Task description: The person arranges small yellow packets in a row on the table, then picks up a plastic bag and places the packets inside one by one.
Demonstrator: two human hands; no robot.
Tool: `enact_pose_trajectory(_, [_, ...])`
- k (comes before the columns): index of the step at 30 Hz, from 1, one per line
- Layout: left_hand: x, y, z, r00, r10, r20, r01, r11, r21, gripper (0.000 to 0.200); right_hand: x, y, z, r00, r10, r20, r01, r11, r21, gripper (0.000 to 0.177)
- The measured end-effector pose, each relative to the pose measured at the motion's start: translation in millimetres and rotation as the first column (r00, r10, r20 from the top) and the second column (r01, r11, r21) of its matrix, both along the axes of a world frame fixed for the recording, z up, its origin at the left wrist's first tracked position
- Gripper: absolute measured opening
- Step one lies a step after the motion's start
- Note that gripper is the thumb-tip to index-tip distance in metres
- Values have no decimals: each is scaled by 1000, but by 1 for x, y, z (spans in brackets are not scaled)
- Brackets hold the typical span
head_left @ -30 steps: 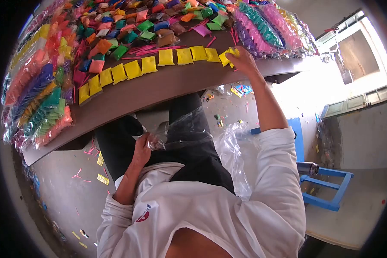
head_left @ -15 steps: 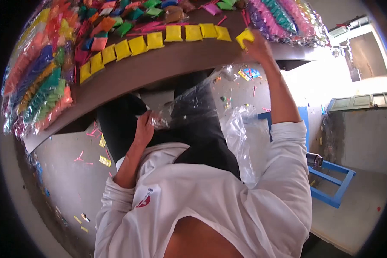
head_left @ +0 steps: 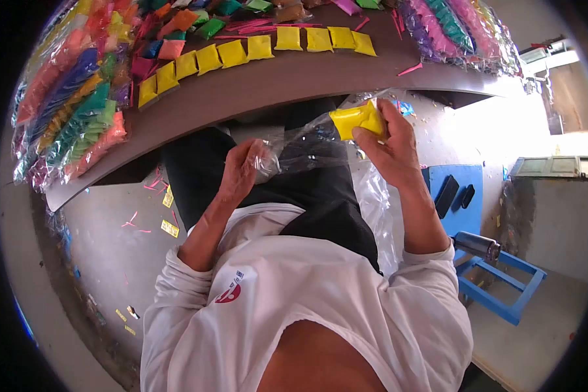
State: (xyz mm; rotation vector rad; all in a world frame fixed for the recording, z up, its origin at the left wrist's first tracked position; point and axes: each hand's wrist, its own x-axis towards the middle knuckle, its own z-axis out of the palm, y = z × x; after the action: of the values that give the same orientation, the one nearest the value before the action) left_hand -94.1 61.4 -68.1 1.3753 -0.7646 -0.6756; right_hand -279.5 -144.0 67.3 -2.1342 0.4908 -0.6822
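My right hand (head_left: 397, 145) is closed on a small yellow packet (head_left: 353, 123), thumb on its near side, below the front edge of the brown table (head_left: 294, 80). Over my lap, my left hand (head_left: 238, 173) grips a long clear plastic bag (head_left: 310, 149) by one end. The bag stretches across toward my right hand, and the yellow packet overlaps its far end in this view. Along the table edge lies a curved row of several yellow packets (head_left: 234, 54).
Stacks of clear bags with colourful packets stand at the table's left (head_left: 78, 124) and right (head_left: 444, 29). Loose coloured packets (head_left: 212, 28) and pink strips (head_left: 248, 26) lie behind the row. A blue stool (head_left: 467, 189) on my right carries dark items and a metal flask (head_left: 477, 245).
My right hand has come back from the table edge with the yellow packet, down to the bag. My left hand has risen slightly with the bag.
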Motion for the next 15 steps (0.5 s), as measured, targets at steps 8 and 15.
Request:
enact_pose_trajectory(8, [51, -25, 89, 976, 42, 213, -34, 999, -38, 35, 48, 5, 32, 995, 13, 95, 3, 987, -161, 35])
enact_pose_trajectory(15, [87, -33, 63, 949, 231, 215, -225, 973, -57, 37, 97, -23, 23, 945, -94, 313, 171, 958, -229, 30])
